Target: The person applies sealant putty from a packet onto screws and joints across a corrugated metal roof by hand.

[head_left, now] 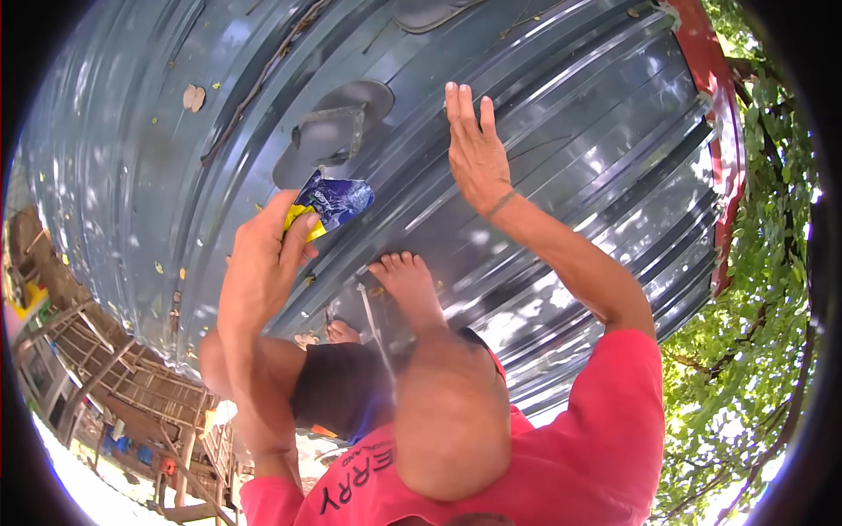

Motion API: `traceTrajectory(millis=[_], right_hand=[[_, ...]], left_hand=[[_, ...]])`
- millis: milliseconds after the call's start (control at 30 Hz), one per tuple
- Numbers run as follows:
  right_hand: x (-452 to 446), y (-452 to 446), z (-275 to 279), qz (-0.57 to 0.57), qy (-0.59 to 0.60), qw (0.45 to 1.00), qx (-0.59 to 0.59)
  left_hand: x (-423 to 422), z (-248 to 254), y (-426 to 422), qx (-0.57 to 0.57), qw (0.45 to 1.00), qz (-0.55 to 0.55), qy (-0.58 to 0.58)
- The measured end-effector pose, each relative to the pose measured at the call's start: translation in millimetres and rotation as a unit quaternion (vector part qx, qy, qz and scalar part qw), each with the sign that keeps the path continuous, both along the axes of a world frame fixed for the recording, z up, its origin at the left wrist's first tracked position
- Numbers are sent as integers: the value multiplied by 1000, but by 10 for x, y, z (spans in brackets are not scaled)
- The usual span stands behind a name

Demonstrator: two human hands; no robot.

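My left hand (pixel 269 245) pinches a torn-looking blue and yellow plastic packet (pixel 344 203) between thumb and fingers, its blue part sticking up past them. What the packet holds does not show. My right hand (pixel 478 156) is spread palm down over the dark corrugated metal roof (pixel 579 175), fingers stretched out; whether it presses on the metal I cannot tell. Just beyond the packet lies a dark flip-flop (pixel 329 131) with a thin strap. Below and between my hands, my bare foot (pixel 409 279) stands on the roof, with my bent knee (pixel 452 421) nearer.
A second flip-flop (pixel 431 12) lies at the top edge. A long dry twig (pixel 263 83) and dead leaves (pixel 194 97) are scattered on the ridges. The red roof edge (pixel 721 140) and tree foliage (pixel 745 351) border the right. A wooden slatted structure (pixel 149 386) stands below at left.
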State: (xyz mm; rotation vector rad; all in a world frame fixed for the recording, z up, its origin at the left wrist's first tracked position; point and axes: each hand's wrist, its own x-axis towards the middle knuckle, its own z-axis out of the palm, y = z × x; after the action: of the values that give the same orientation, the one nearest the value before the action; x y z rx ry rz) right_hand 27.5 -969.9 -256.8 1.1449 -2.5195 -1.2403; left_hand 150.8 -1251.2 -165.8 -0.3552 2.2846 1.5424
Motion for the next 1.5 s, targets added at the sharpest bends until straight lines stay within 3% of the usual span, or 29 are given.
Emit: traceTrajectory(millis=[67,167,267,300,433,633,733,800,933,1067,1100,1200,1300,1400,1500], right_hand=[[78,4,-45,-30,-16,999,-12],[78,65,-152,-22,-7,983,-184],[-60,193,-16,-80,-105,885,-446],[-113,215,27,-86,-91,865,-485],[-305,361,-128,-115,-87,857,-495],[-594,335,-242,8,-57,883,-466],[-533,130,-129,30,18,968,-248],[-469,-30,55,85,37,994,-65],[-211,-254,174,175,70,953,236],[51,-225,91,190,96,927,308],[83,-208,74,187,92,937,281],[208,-105,184,118,-63,974,185],[182,-6,174,16,-68,997,17],[-45,34,127,6,-2,987,-161],[-154,87,-34,2,-14,977,-213]], left_hand=[[-32,-3,4,-5,1000,-6,-1],[-51,-8,8,-13,1000,-20,1],[-10,-2,40,-21,999,-29,0],[11,41,61,-28,999,-33,5],[89,69,104,12,999,-39,-6],[142,152,68,21,1000,-13,-14],[150,228,139,17,1000,8,-16],[147,207,170,-34,997,-27,57],[70,184,252,-85,986,-78,119],[-14,182,336,-95,986,-87,107],[-30,198,345,-91,987,-88,100],[15,232,357,-89,987,-83,106],[82,283,322,-110,985,-64,117],[125,360,327,-107,987,-56,103],[109,362,343,-93,989,-47,109]])
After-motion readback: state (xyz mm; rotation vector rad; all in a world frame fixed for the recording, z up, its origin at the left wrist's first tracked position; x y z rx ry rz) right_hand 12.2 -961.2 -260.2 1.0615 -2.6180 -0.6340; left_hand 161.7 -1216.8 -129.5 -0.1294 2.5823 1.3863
